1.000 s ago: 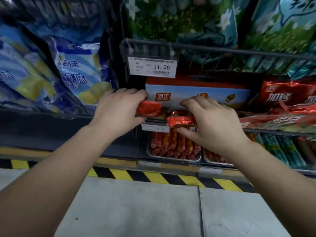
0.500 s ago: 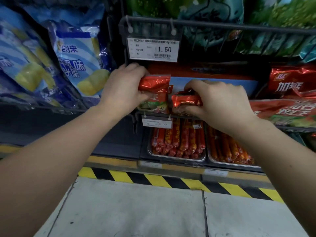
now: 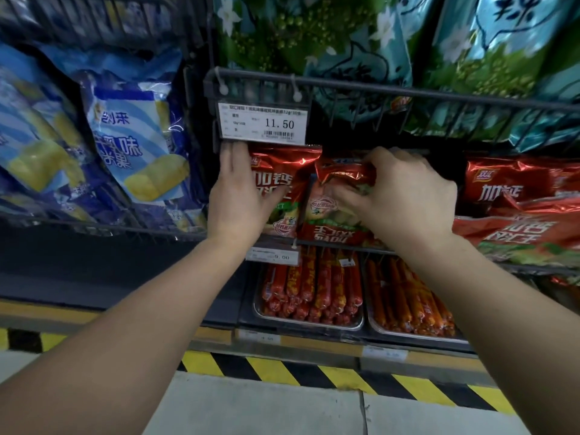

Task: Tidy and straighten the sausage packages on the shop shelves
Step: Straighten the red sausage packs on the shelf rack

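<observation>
**Two hands on red sausage packages at a shop shelf**

Seen from a head-worn camera looking forward and down, two bare forearms reach to a wire shelf (image 3: 345,246) of red foil sausage packages. The left hand (image 3: 241,196) lies flat and spread open against the left edge of an upright red package (image 3: 282,183), its fingers pointing up and its fingertips reaching to just under a white price tag (image 3: 262,123) reading 11.50. The hand presses on the package rather than closing around it. The right hand (image 3: 405,196) is curled over the top of a second red package (image 3: 339,208) just to the right, fingers pinching its crumpled upper edge. The two packages touch side by side.

Further right on the same shelf, more red packages (image 3: 514,208) stand and lie, one tilted across the front. Below, two metal trays (image 3: 309,321) hold loose red and orange sausages, with a small tag (image 3: 273,255) reading 9.00 above the left tray. To the left hang blue and yellow snack bags (image 3: 138,136). On the shelf above sit green and teal bags (image 3: 314,32). A black and yellow hazard stripe (image 3: 314,372) runs along the base, with grey floor (image 3: 266,409) beneath.
</observation>
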Tool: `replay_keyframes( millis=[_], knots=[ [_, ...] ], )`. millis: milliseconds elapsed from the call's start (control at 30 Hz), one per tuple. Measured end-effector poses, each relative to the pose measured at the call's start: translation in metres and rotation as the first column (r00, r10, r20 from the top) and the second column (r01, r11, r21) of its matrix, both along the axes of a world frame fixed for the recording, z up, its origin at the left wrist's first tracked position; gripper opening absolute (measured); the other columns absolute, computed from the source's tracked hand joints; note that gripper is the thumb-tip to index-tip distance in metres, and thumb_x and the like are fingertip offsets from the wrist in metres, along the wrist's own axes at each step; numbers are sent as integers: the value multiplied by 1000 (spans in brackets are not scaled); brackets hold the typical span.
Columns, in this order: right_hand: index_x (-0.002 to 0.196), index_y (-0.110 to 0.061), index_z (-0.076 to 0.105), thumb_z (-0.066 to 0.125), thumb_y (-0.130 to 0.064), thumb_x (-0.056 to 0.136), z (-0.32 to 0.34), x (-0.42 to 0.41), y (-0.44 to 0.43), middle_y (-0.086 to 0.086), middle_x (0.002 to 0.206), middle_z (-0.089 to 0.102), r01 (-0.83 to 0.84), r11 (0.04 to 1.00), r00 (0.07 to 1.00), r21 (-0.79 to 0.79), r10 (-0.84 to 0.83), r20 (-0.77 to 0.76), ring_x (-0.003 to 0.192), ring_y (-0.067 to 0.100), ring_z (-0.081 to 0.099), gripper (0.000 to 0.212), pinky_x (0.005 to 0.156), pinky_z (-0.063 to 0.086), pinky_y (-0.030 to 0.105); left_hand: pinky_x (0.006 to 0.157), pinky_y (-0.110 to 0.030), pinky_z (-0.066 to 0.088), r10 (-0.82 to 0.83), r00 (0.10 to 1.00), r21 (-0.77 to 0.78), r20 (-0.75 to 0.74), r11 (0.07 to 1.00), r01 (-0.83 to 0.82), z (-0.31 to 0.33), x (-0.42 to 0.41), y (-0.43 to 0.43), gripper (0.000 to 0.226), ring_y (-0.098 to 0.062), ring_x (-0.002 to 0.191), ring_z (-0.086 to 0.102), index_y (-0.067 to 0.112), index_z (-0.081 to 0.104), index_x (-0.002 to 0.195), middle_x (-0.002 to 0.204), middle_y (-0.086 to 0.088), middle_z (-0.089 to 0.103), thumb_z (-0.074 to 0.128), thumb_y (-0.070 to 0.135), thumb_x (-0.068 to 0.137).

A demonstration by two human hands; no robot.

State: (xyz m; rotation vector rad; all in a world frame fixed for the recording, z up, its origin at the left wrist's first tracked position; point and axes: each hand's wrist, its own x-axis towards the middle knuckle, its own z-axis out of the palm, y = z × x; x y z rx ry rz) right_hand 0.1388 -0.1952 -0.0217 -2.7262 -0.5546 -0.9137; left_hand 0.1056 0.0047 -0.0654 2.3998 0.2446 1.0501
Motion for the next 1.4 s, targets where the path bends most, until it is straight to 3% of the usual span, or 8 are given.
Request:
replay_keyframes(
  millis=[167, 300, 367, 633, 800, 933, 1133, 1400],
  knots=[
    [123, -22, 57, 54, -78, 78, 2, 7, 1, 2, 113, 63, 24, 1000, 995, 6, -23, -102, 113, 29, 56, 72, 65, 37, 35, 99, -34, 42, -15, 1000, -37, 15, 999, 15, -11, 1, 0, 92, -26, 136, 37, 3, 24, 150, 155, -14, 27, 76, 36, 82],
    [123, -22, 57, 53, -76, 82, 3, 12, 0, 3, 105, 64, 26, 999, 987, 26, -22, -159, 104, 30, 59, 68, 65, 37, 34, 95, 7, 17, -4, 997, -213, 82, 977, 21, -20, -1, -3, 94, -2, 128, 31, 4, 25, 150, 151, -11, 32, 79, 33, 80],
    [124, -22, 56, 52, -76, 82, 4, 15, 0, 3, 106, 63, 27, 999, 985, 37, -20, -174, 105, 30, 58, 69, 65, 36, 34, 91, 12, 14, 9, 993, -301, 114, 953, 26, -25, 0, -2, 99, 11, 120, 26, 7, 24, 151, 147, -8, 36, 82, 35, 76],
    [124, -24, 55, 46, -80, 81, 3, 19, 1, 2, 104, 65, 40, 998, 974, 51, -28, -224, 102, 31, 61, 71, 66, 43, 36, 71, 3, 38, -58, 996, -510, 66, 856, 83, -34, 9, 9, 102, 17, 91, 55, 22, 22, 150, 114, 18, 58, 85, 39, 71],
    [124, -23, 54, 46, -81, 81, 4, 20, -1, 3, 103, 65, 41, 998, 971, 55, -27, -237, 99, 30, 62, 72, 66, 46, 36, 61, 2, 38, -97, 993, -453, -70, 890, 55, -37, 16, 17, 50, 11, 81, 56, 17, 53, 123, 102, 16, 62, 71, 44, 84],
    [124, -22, 53, 48, -80, 81, 5, 23, -2, 3, 106, 64, 18, 998, 963, 66, 1, -269, 100, 30, 61, 72, 67, 45, 36, 64, -12, 39, -110, 988, -403, -109, 914, 57, -31, 21, 22, 56, -7, 91, 55, 7, 50, 124, 105, 7, 60, 66, 46, 86],
    [126, -19, 52, 48, -80, 81, 5, 27, -3, 5, 108, 64, -3, 998, 954, 64, 22, -297, 100, 30, 61, 76, 67, 45, 36, 75, -25, 45, -157, 962, -386, -221, 921, 62, -23, 27, 30, 80, -13, 94, 60, 9, 49, 125, 108, 5, 62, 57, 69, 73],
    [129, -20, 51, 47, -81, 80, 7, 29, 2, 5, 113, 64, 11, 1000, 952, 27, -2, -305, 101, 30, 62, 78, 73, 52, 40, 77, -31, 40, -67, 930, -363, -362, 929, -74, -17, 33, 32, 81, -16, 93, 52, 8, 41, 128, 107, 4, 52, 61, 68, 77]
  ],
)
